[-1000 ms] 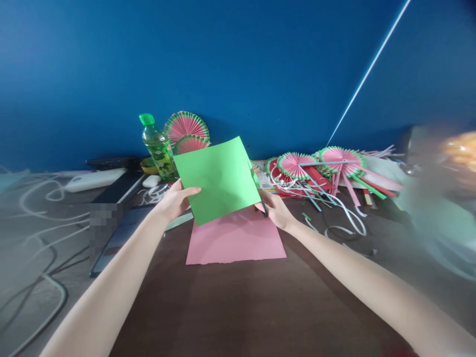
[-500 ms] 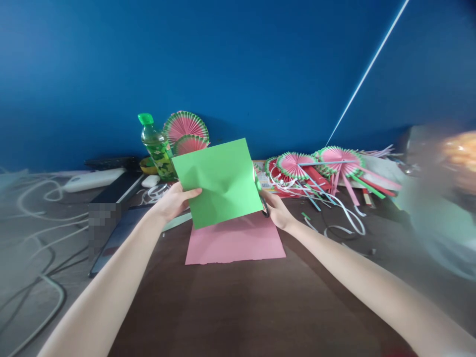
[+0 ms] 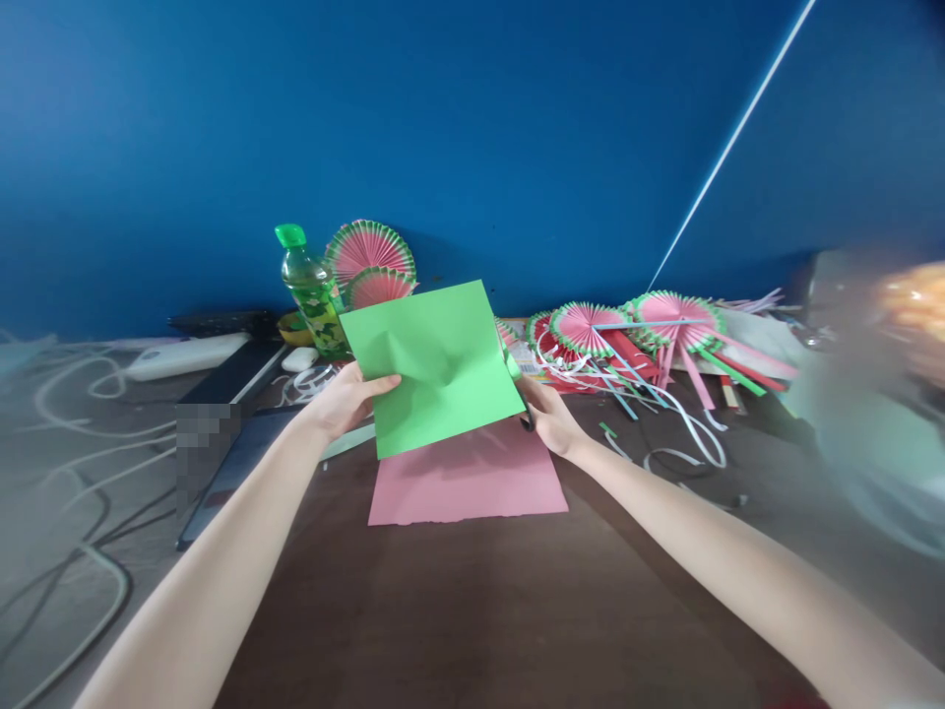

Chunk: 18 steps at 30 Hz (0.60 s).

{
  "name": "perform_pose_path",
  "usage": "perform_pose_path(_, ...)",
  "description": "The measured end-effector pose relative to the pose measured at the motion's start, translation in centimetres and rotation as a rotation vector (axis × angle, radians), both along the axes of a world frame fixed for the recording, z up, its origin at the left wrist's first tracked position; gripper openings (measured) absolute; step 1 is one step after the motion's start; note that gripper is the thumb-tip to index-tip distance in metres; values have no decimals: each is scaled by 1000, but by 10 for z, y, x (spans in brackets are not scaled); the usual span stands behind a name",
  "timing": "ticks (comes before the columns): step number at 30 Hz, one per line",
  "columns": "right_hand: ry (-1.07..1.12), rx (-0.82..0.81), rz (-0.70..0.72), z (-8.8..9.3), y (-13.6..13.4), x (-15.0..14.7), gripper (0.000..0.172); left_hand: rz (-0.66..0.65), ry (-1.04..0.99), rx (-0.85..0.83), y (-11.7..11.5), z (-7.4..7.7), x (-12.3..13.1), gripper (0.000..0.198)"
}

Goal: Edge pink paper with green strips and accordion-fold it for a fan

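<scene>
A green sheet of paper (image 3: 439, 369) is held up above the table, slightly creased in its middle. My left hand (image 3: 346, 399) pinches its left edge, thumb on the front face. At the right edge my right hand (image 3: 546, 414) is closed around scissors (image 3: 528, 418), of which only a bit of dark handle shows; the blades are hidden behind the paper. A narrow green strip curls off the sheet beside my right fingers. Below, a pink sheet of paper (image 3: 469, 483) with a rough front edge lies flat on the table, partly covered by the green one.
Pleated pink-and-green paper fans (image 3: 591, 327) and paper strips (image 3: 690, 418) lie at the back right. More fans (image 3: 369, 251) lean on the blue wall beside a green-capped bottle (image 3: 310, 286). Cables (image 3: 110, 581), a white power strip (image 3: 188, 356) and a dark flat device (image 3: 228, 473) are at left.
The green sheet has tilted a little and shifted slightly left and down at its right side. The scissors show less, and the strip at the right edge curls differently. Both hands stay nearly in place.
</scene>
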State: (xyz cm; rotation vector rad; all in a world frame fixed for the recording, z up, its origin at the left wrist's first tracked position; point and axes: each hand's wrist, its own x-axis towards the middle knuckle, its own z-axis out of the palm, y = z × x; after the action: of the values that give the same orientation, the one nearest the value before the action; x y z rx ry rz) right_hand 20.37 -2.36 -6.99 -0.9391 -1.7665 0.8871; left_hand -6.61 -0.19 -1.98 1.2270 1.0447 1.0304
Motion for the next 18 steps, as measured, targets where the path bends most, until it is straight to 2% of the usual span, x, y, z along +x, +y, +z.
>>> perform_pose_path(6,-29,-11,-49,2,-2,0,25,8,-30,-15,0,0,0,31)
perform_pose_path(11,9,-27,-38,1,-1,-1,16,14,-58,-51,0,-1,2,36)
perform_pose_path(18,13,-10,-29,1,-1,-1,16,-10,-99,-100,0,-1,4,36)
